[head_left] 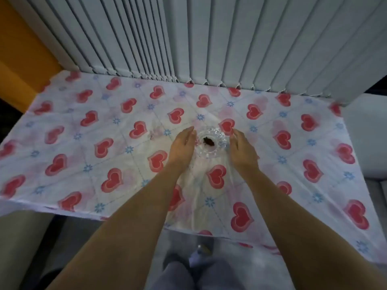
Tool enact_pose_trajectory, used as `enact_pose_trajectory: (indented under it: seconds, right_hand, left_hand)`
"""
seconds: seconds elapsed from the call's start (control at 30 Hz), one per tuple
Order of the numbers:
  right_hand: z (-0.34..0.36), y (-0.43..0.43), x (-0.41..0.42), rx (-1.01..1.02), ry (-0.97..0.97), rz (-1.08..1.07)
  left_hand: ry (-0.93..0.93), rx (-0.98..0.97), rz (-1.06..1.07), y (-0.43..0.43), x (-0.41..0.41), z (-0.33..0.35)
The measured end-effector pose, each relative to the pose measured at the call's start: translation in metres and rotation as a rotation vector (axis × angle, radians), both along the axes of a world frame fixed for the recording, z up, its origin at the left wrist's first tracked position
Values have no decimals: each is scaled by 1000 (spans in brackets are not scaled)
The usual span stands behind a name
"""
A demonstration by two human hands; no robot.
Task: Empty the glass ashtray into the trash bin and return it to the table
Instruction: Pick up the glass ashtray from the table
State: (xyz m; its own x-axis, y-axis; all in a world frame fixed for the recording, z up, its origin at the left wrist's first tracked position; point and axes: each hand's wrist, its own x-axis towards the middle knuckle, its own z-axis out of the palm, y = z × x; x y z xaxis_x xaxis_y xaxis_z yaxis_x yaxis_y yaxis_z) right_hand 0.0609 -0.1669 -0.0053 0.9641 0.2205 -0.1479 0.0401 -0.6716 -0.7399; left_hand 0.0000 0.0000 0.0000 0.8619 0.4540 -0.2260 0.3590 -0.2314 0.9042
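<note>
I am looking down from the head camera at both of my bare hands, reaching forward over a tabletop (62,185) covered by a white cloth (109,114) printed with red hearts and small blue flowers. The glass ashtray (211,143) sits near the middle of the tabletop, upright, a round clear dish with a scalloped rim, and a small dark brown lump of ash or butts (209,141) lies in its centre. My left hand (183,146) is just beside the ashtray's left edge, palm turned inward, fingers straight and held together; its fingertips reach level with the far rim. My right hand (240,149) mirrors it on the right side, palm inward, fingers loosely extended. Each grip is wide open and flat, bracketing the ashtray from either side, and neither has closed on anything. The left palm looks very close to the glass, possibly brushing it, but I cannot tell whether either hand actually touches the rim. The ashtray rests on the cloth, not lifted. Behind the tabletop hangs a row of pale grey vertical blinds (209,38), with an orange wall (18,55) at far left. Below my forearms I see grey trouser legs (201,275) and the floor. I can read no brand, label or writing anywhere; the picture is slightly soft.
</note>
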Motion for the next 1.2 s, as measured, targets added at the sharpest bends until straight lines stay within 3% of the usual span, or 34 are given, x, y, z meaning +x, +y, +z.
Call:
enact_pose_trajectory:
  seconds: [0.33,0.8,1.2]
  right_hand:
    - [-45,24,22,32,-104,-15]
    - [-67,43,31,-68,-179,-35]
    - [-28,46,24,396,-29,-229]
  left_hand:
    - [-95,-256,227,-5,35,-38]
    - [-166,-301,319,-26,52,-51]
    - [-165,-433,344,-36,48,-14]
